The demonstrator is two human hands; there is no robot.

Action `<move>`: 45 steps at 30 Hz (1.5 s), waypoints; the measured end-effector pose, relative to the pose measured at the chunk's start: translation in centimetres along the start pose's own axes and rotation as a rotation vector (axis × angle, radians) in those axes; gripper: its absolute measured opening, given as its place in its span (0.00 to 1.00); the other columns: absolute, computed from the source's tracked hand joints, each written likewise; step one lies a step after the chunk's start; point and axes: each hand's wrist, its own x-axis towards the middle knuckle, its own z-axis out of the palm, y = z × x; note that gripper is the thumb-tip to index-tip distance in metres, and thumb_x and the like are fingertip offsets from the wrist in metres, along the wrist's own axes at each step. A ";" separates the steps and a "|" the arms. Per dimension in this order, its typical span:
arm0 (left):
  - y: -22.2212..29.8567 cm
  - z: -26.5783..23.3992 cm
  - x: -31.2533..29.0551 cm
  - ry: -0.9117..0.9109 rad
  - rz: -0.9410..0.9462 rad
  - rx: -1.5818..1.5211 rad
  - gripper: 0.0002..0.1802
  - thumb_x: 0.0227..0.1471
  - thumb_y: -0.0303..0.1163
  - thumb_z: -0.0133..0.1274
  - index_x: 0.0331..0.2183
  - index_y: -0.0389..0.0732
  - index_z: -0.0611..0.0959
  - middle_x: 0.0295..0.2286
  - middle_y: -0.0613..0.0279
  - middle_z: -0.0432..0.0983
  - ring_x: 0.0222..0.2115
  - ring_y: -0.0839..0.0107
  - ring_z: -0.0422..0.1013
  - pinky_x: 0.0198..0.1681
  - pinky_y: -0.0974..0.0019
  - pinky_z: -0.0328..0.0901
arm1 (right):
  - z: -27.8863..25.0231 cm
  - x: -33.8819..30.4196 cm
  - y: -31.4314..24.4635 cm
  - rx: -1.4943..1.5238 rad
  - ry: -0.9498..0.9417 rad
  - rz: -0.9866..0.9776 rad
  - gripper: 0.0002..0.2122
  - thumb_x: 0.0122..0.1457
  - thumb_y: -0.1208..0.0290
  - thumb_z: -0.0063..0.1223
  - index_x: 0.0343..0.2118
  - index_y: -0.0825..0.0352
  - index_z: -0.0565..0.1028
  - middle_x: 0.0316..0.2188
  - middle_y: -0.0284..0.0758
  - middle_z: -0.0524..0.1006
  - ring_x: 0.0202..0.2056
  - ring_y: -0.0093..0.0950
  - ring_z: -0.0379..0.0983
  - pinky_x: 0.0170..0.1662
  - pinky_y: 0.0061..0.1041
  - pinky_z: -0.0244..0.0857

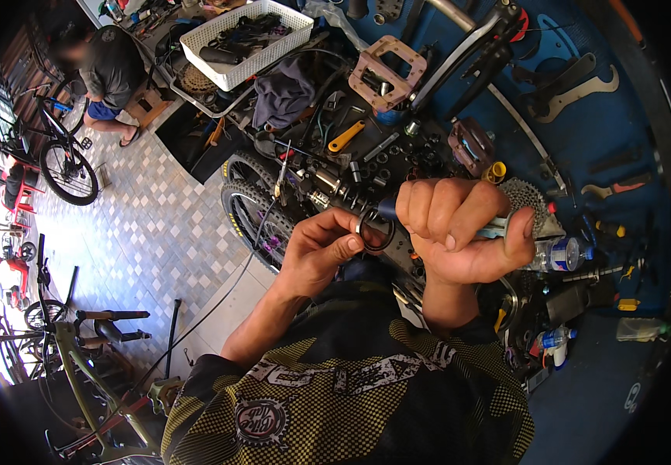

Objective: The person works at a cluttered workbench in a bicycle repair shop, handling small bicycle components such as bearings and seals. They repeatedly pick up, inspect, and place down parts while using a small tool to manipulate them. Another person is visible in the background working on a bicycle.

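My left hand (314,252) pinches a thin dark ring (390,235) between thumb and fingertips, over the front of the cluttered bench. My right hand (459,232) is wrapped in a fist around a tube-like thing with a dark blue end (387,208) that points left, close above the ring. A pale, greenish part of it shows by the right thumb; the fingers hide the rest, so its exact kind is unclear. Just beyond the hands lies a metal bicycle part with a shiny cylindrical body (328,183). A cassette of sprockets (523,195) sits behind my right hand.
A white basket (231,76) of parts stands at the far left of the bench. Around lie a flat pedal (388,68), a yellow tool (346,136), a grey cloth (285,93) and a plastic bottle (560,254). Bicycle wheels (246,213) stand left; another person (111,70) sits farther off.
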 end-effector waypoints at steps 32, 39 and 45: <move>-1.5 -0.9 0.6 0.141 0.037 -0.181 0.05 0.61 0.26 0.57 0.40 0.36 0.82 0.37 0.57 0.81 0.42 0.63 0.80 0.43 0.59 0.78 | 1.1 -1.8 0.2 0.029 0.009 0.025 0.31 0.70 0.42 0.26 0.19 0.63 0.64 0.15 0.29 0.61 0.16 0.24 0.53 0.24 0.30 0.50; -1.0 -0.9 0.8 0.121 0.026 -0.171 0.05 0.63 0.26 0.55 0.41 0.36 0.81 0.37 0.55 0.82 0.45 0.59 0.79 0.46 0.57 0.78 | 0.1 -2.4 -0.3 -0.003 0.044 0.026 0.32 0.70 0.41 0.29 0.18 0.64 0.65 0.14 0.30 0.62 0.16 0.25 0.53 0.23 0.30 0.50; -0.9 -0.9 0.8 0.070 0.015 -0.145 0.06 0.63 0.26 0.54 0.41 0.35 0.80 0.38 0.56 0.81 0.46 0.59 0.78 0.47 0.56 0.78 | -0.5 -2.5 -0.8 0.000 0.079 0.034 0.33 0.69 0.39 0.32 0.17 0.66 0.66 0.13 0.32 0.63 0.16 0.25 0.54 0.23 0.30 0.50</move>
